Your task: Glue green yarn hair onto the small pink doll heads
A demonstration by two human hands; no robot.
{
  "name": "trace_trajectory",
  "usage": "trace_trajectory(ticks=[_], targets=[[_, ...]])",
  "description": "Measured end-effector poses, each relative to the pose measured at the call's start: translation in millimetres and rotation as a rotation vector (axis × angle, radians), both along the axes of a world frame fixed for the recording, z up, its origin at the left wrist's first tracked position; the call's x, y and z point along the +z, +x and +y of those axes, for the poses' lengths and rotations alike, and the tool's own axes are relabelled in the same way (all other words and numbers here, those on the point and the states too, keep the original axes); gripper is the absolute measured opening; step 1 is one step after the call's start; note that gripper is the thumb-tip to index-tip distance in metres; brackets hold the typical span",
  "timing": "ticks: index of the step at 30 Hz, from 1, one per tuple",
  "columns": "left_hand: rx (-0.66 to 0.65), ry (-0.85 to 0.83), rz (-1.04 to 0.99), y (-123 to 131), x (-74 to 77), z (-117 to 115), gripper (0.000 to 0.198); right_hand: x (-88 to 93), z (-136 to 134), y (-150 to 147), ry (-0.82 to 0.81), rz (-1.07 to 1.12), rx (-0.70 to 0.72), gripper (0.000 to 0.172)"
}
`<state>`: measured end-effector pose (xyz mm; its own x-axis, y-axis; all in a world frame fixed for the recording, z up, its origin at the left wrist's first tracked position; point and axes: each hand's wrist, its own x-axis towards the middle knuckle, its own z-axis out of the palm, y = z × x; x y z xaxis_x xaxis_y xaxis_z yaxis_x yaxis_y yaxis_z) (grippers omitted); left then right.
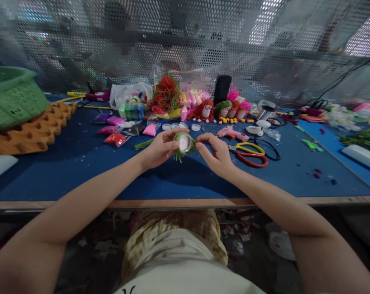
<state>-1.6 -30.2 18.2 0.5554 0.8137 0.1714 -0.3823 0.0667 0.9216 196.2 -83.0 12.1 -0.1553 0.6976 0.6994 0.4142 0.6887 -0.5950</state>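
Note:
My left hand (157,150) grips a small doll piece: a white round cup (184,143) with its open end toward me, ringed by green yarn (178,154). Strands of the yarn hang below the rim. At its right side, the curled fingertips of my right hand (217,154) pinch the yarn's edge. Behind my left wrist lies a bundle of green yarn (143,144). Scissors (250,154) with yellow and red handles lie just right of my right hand, and a pink glue gun (232,133) rests beyond them.
Finished yarn-haired dolls (207,110) stand at the back beside a tangle of orange and green yarn (166,94). Colored packets (116,139) lie left of the hands. A green basket (13,98) sits on an orange tray (28,128) at far left. The table's front edge (172,203) is near me.

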Motion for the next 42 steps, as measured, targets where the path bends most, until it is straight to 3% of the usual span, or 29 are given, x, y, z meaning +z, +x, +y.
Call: trace_trajectory(ticks=[7, 11, 16, 20, 25, 27, 30, 33, 35, 42], targets=[[0.026, -0.009, -0.012, 0, -1.1, 2, 0.077, -0.2, 1, 0, -0.139, -0.005, 0.049, 0.021], [0.033, -0.017, -0.028, -2, 0.4, 3, 0.09, -5.6, 9, -1, -0.235, -0.087, 0.179, 0.027], [0.087, -0.104, -0.084, -4, 7.0, 1, 0.079, -10.5, 14, 2, -0.238, -0.167, 0.367, 0.026], [0.162, -0.174, -0.148, -3, 8.3, 3, 0.066, -0.3, 9, 6, -0.178, -0.352, 0.549, 0.023], [0.264, -0.231, -0.245, -3, 6.2, 11, 0.058, 7.7, 0, 9, -0.279, -0.257, 0.825, 0.051], [0.243, -0.212, -0.227, -4, 4.9, 13, 0.061, 4.9, 0, 10, -0.344, -0.091, 0.76, 0.061], [0.138, -0.106, -0.137, -5, 1.8, 13, 0.074, 0.0, 3, 9, -0.27, 0.203, 0.353, 0.062], [0.076, -0.003, -0.041, -4, -2.4, 11, 0.084, -0.1, 8, 7, -0.115, 0.253, 0.004, 0.038], [0.065, 0.037, 0.016, -2, -5.0, 10, 0.087, 1.0, 10, 6, -0.036, 0.161, -0.053, 0.018], [0.129, 0.215, 0.075, 0, -9.6, 8, 0.081, -3.6, 13, 4, 0.199, -0.036, -0.079, 0.011]])
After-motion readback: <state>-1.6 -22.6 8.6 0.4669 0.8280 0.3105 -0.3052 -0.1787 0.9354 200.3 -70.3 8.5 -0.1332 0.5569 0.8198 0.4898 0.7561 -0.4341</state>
